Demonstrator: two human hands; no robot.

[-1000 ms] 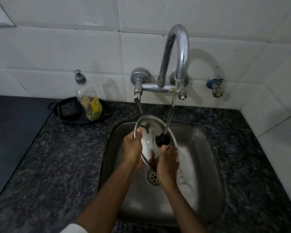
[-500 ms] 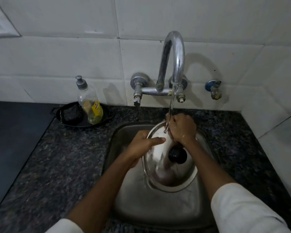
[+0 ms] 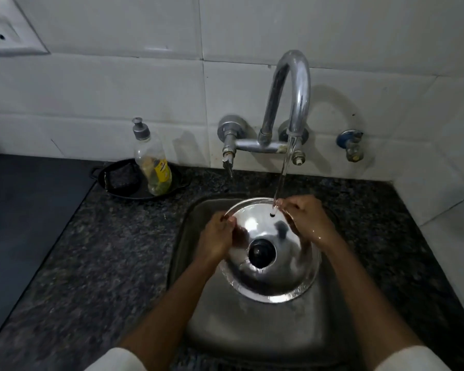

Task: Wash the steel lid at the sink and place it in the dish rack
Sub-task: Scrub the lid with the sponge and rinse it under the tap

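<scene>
The round steel lid (image 3: 281,274) with a black knob (image 3: 261,252) faces up over the steel sink (image 3: 241,328). My left hand (image 3: 219,241) grips its left rim, fingers curled over the edge. At the far right rim, my right hand (image 3: 307,218) pinches the lid where the water stream (image 3: 283,172) from the curved tap (image 3: 292,95) lands. The lid's far edge is tilted up toward the tap. No dish rack is in view.
A soap bottle (image 3: 152,162) stands in a black dish (image 3: 123,180) with a dark scrubber, left of the sink on the speckled granite counter (image 3: 97,250). A small blue valve (image 3: 350,143) sticks out of the tiled wall at right. A wall socket (image 3: 3,36) is at top left.
The lid has turned from steeply tilted to nearly flat, knob side up. My right hand went from its lower edge to the far rim under the stream; the view tilted down.
</scene>
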